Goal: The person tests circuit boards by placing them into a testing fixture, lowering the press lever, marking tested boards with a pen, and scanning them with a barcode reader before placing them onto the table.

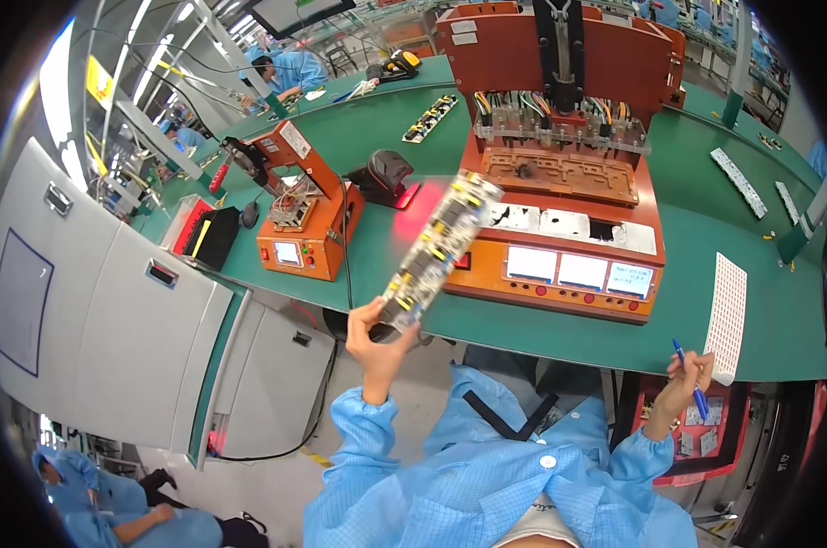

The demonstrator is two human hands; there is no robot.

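As the left hand grips a circuit board, the right hand clasps a blue pen.
Test fixture: barcode scanner at its left, red-printed sheet right.

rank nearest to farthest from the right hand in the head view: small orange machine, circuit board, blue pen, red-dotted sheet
1. Blue pen: held in the right hand.
2. Red-dotted sheet: just beyond, to its right.
3. Circuit board: in the left hand.
4. Small orange machine: farthest left.
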